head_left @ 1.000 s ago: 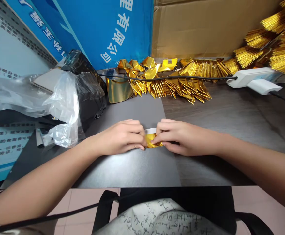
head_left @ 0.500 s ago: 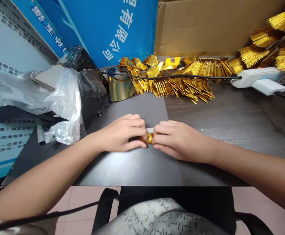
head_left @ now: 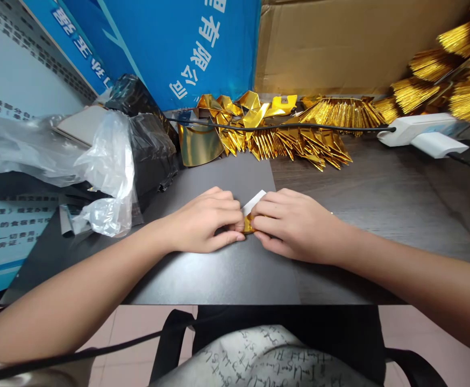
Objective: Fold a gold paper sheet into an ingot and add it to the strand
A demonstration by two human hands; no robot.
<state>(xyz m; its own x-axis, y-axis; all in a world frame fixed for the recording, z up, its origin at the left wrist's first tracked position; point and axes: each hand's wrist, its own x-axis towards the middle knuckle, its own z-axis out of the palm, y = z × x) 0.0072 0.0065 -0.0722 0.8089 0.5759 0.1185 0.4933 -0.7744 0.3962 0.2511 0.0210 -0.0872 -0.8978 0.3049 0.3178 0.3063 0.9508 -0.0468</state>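
Observation:
Between my fingertips, low over the dark tabletop, is a small piece of gold foil paper (head_left: pixel 249 223), mostly covered by both hands. A white flap (head_left: pixel 254 202) sticks up behind it; it looks like the pale back of the same sheet, though I cannot be sure. My left hand (head_left: pixel 214 220) is closed on the foil's left end, fingers curled and thumb in front. My right hand (head_left: pixel 293 226) pinches the right end, its fingers bent over the top. The folds under the fingers are hidden.
Behind my hands lie several folded gold foil pieces (head_left: pixel 275 141) with a black cable across them. A crumpled clear plastic bag (head_left: pixel 112 166) sits at left, a white power strip (head_left: pixel 420 131) at right. A blue panel (head_left: pixel 219 48) and a cardboard sheet (head_left: pixel 323 48) stand at the back.
The white flap has tilted up and shows more, now slanting toward the upper right. Both hands have shifted only slightly and keep hold of the foil.

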